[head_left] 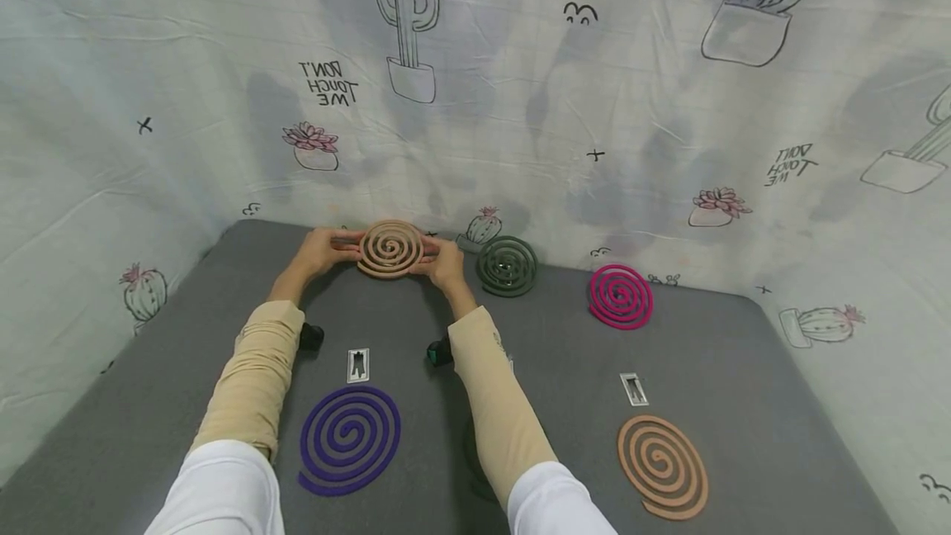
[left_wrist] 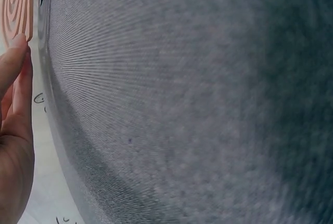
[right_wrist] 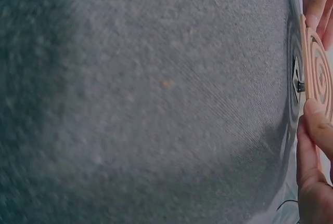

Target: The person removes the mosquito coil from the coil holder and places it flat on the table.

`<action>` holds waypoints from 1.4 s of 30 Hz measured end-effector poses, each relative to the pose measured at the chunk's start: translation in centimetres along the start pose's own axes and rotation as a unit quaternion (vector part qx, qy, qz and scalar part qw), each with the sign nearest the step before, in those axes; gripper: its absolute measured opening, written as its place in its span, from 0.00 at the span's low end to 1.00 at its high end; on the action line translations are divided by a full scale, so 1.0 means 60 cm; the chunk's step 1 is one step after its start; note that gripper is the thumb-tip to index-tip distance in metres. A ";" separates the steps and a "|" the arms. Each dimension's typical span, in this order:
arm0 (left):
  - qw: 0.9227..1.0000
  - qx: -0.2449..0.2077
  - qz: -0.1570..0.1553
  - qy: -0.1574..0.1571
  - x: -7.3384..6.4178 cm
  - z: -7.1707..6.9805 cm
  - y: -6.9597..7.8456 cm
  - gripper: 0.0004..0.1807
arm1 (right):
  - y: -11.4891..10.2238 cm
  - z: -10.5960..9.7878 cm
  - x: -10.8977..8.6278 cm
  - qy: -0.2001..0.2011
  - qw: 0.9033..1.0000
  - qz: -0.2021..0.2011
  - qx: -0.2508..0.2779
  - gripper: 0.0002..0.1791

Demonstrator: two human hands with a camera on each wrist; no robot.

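A tan mosquito coil [head_left: 390, 249] is at the far left of the grey table, tilted, its spiral face towards me in the head view. My left hand [head_left: 324, 252] pinches its left edge between thumb and fingers. On the opposite edge, my right hand [head_left: 443, 263] pinches it too. The left wrist view catches part of the coil [left_wrist: 17, 8] at the thumb tip. Close behind the coil [right_wrist: 318, 73], the right wrist view shows a small metal stand [right_wrist: 297, 82]. A dark green coil [head_left: 508, 267] lies just right of my right hand.
Nearer me lie a purple coil [head_left: 349, 441] and an orange-tan coil [head_left: 664, 467]; a pink coil [head_left: 621, 296] is at the back right. Two small metal stands, one left [head_left: 358, 365] and one right [head_left: 634, 389], lie flat. A cactus-print cloth [head_left: 505, 106] hangs behind the table.
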State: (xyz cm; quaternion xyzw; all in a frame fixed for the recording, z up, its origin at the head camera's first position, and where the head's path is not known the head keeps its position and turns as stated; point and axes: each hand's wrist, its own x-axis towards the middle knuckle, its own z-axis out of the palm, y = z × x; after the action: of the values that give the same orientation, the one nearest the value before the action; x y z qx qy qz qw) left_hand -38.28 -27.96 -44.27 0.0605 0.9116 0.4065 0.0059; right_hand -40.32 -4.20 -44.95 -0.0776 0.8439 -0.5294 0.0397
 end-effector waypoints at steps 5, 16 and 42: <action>1.000 0.008 0.001 -0.002 0.000 -0.008 0.004 0.26 | -0.007 -0.010 -0.003 -0.008 0.999 -0.019 -0.026 0.35; 0.999 -0.001 0.010 -0.034 0.003 -0.020 0.011 0.26 | -0.018 -0.036 -0.010 -0.040 0.999 -0.025 -0.009 0.33; 0.997 -0.050 0.011 -0.059 -0.028 -0.057 0.063 0.28 | -0.056 -0.090 -0.046 -0.136 0.985 -0.007 0.110 0.35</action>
State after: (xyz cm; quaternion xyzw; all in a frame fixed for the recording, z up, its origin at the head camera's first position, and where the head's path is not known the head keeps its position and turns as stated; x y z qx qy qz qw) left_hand -36.42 -28.19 -39.22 0.0939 0.8876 0.4472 0.0581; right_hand -38.12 -0.37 -39.60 -0.1495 0.7670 -0.6034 0.1587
